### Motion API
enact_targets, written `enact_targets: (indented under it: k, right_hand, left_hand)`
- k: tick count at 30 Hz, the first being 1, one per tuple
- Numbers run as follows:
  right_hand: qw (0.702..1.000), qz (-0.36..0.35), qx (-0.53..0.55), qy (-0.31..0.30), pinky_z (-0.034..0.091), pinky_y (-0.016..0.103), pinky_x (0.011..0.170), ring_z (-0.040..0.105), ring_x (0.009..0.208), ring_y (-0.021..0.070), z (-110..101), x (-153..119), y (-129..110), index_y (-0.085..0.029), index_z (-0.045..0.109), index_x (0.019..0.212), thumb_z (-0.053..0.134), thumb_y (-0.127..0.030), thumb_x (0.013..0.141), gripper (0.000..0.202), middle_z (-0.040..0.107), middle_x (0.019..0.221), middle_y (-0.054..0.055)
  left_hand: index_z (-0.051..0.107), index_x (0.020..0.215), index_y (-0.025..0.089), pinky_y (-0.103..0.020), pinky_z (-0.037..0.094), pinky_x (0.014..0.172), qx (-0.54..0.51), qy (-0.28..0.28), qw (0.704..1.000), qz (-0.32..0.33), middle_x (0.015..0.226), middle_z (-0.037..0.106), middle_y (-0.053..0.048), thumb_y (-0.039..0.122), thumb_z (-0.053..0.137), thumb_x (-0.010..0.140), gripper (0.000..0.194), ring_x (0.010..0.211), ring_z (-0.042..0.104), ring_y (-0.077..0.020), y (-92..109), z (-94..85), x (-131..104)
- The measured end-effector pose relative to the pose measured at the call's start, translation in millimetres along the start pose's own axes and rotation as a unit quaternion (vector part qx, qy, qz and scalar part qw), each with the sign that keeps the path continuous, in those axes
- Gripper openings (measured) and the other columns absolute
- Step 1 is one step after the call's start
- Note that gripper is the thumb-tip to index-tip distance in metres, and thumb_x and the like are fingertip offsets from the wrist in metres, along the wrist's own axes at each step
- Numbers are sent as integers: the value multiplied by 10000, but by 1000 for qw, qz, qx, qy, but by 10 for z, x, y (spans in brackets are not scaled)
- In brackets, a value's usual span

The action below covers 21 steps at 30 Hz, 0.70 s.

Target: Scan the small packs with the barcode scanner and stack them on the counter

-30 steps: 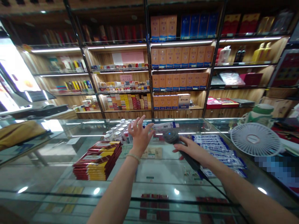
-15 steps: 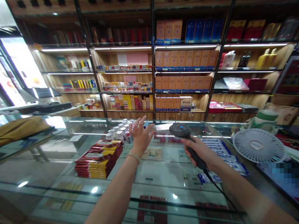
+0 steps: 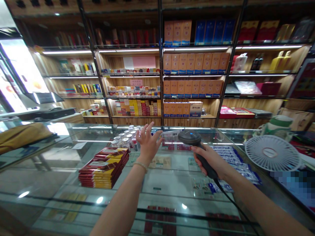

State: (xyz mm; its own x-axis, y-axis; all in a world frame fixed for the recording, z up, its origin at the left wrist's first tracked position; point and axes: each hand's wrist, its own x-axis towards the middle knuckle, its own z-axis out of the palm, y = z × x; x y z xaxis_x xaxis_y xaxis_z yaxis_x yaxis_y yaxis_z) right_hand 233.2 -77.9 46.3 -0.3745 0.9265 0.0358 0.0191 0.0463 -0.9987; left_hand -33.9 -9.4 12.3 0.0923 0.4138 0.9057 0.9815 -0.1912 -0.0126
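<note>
My left hand, back towards me and fingers bent, is raised over the glass counter. A slim white packet with what looks like a barcode sticks out to the right from its thumb; the fingers hide the grip. In my right hand is a black corded barcode scanner, gripped by the handle, with a small blue light on top. The scanner's head is close to the packet's right end. Left of my left wrist lies a stack of red and yellow snack packets. Clear-lidded small containers stand behind it.
Blue and white packets lie right of the scanner, beside a white fan. The scanner's cable trails towards the lower right. A mustard-coloured cloth item rests at left. Shelves of boxes line the wall.
The white packet's visible end has tilted slightly, and dark marks like a barcode now show on it. Both hands and the scanner stay almost still.
</note>
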Motion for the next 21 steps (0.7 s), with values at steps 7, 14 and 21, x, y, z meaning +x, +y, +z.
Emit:
enact_targets:
  k: [7,14,21]
  right_hand:
    - [1000,-3,-21,-4,365,186,306,460,300,88,-1,5,27,-254,466,926,636,-656,801,454,528,507,-125]
    - [954,-15,-296,48,477,261,454,600,396,139,-25,82,98,-251,555,1171,598,-548,879,419,654,681,-49]
    - [823,-158,-533,114,532,450,959,662,1167,328,0,204,316,-207,653,1135,686,-445,837,384,715,1219,131]
  left_hand:
    - [726,1075,350,-632,141,1169,-1,-4,1000,0,1540,485,-81,392,796,798,289,1427,379,-355,7,-16,3]
    - [730,1084,358,-619,119,1178,3,-18,1000,-8,1546,483,-70,393,785,809,282,1430,379,-354,25,-38,10]
    - [732,1076,355,-613,122,1181,-7,-16,1000,-10,1528,501,-68,403,770,821,262,1427,378,-351,41,-55,26]
